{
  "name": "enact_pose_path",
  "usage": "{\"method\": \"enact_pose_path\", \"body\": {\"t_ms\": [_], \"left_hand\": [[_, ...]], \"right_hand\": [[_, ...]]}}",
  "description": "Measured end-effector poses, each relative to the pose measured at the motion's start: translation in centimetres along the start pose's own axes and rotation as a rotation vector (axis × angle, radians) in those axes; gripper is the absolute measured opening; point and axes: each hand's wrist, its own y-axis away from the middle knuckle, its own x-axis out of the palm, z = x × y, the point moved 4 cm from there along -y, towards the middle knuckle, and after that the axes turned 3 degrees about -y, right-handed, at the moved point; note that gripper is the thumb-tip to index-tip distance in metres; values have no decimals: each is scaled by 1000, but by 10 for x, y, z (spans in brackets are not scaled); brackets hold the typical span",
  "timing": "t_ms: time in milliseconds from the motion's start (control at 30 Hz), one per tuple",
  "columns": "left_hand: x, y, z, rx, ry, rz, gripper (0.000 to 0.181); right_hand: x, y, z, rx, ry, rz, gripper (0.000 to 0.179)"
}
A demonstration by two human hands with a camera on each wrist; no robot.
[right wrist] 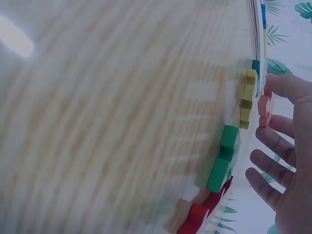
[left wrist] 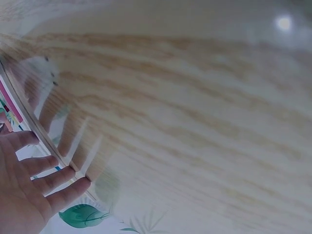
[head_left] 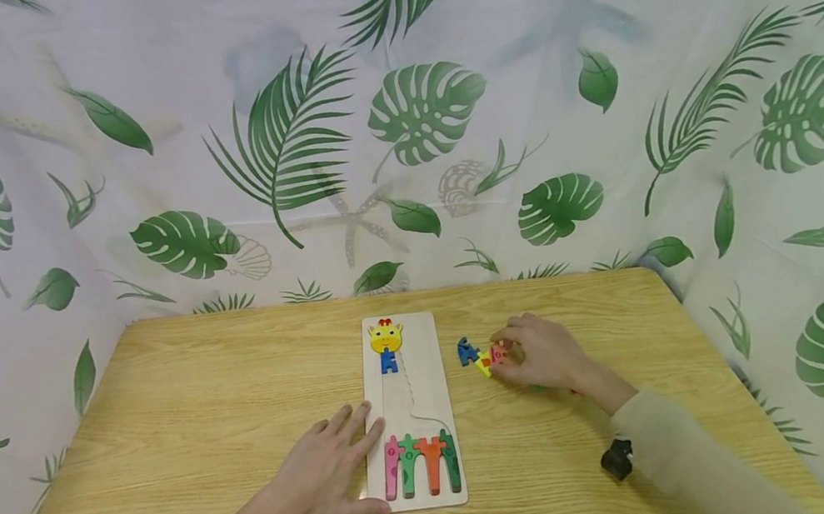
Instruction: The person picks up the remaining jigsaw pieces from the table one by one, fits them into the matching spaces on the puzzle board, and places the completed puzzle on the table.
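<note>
Between the thumb and index finger of my right hand is a salmon-pink puzzle piece, pinched just over the table. Right by it lie a loose blue piece and a yellow piece. My left hand rests with spread fingers along the left edge of a pale wooden giraffe puzzle board. Set in the board are the yellow giraffe head, a blue neck piece and several leg pieces, among them a pink leg and an orange leg.
In the right wrist view a green piece and a red piece lie on the table near my right hand, mostly hidden by it in the head view. A leaf-print curtain hangs behind the wooden table.
</note>
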Motion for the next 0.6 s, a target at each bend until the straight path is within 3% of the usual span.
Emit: {"method": "enact_pose_path", "body": {"t_ms": [600], "left_hand": [[-1,0,0,-2,9,10,110]], "right_hand": [[6,-2,14,81,-86,1,48]]}}
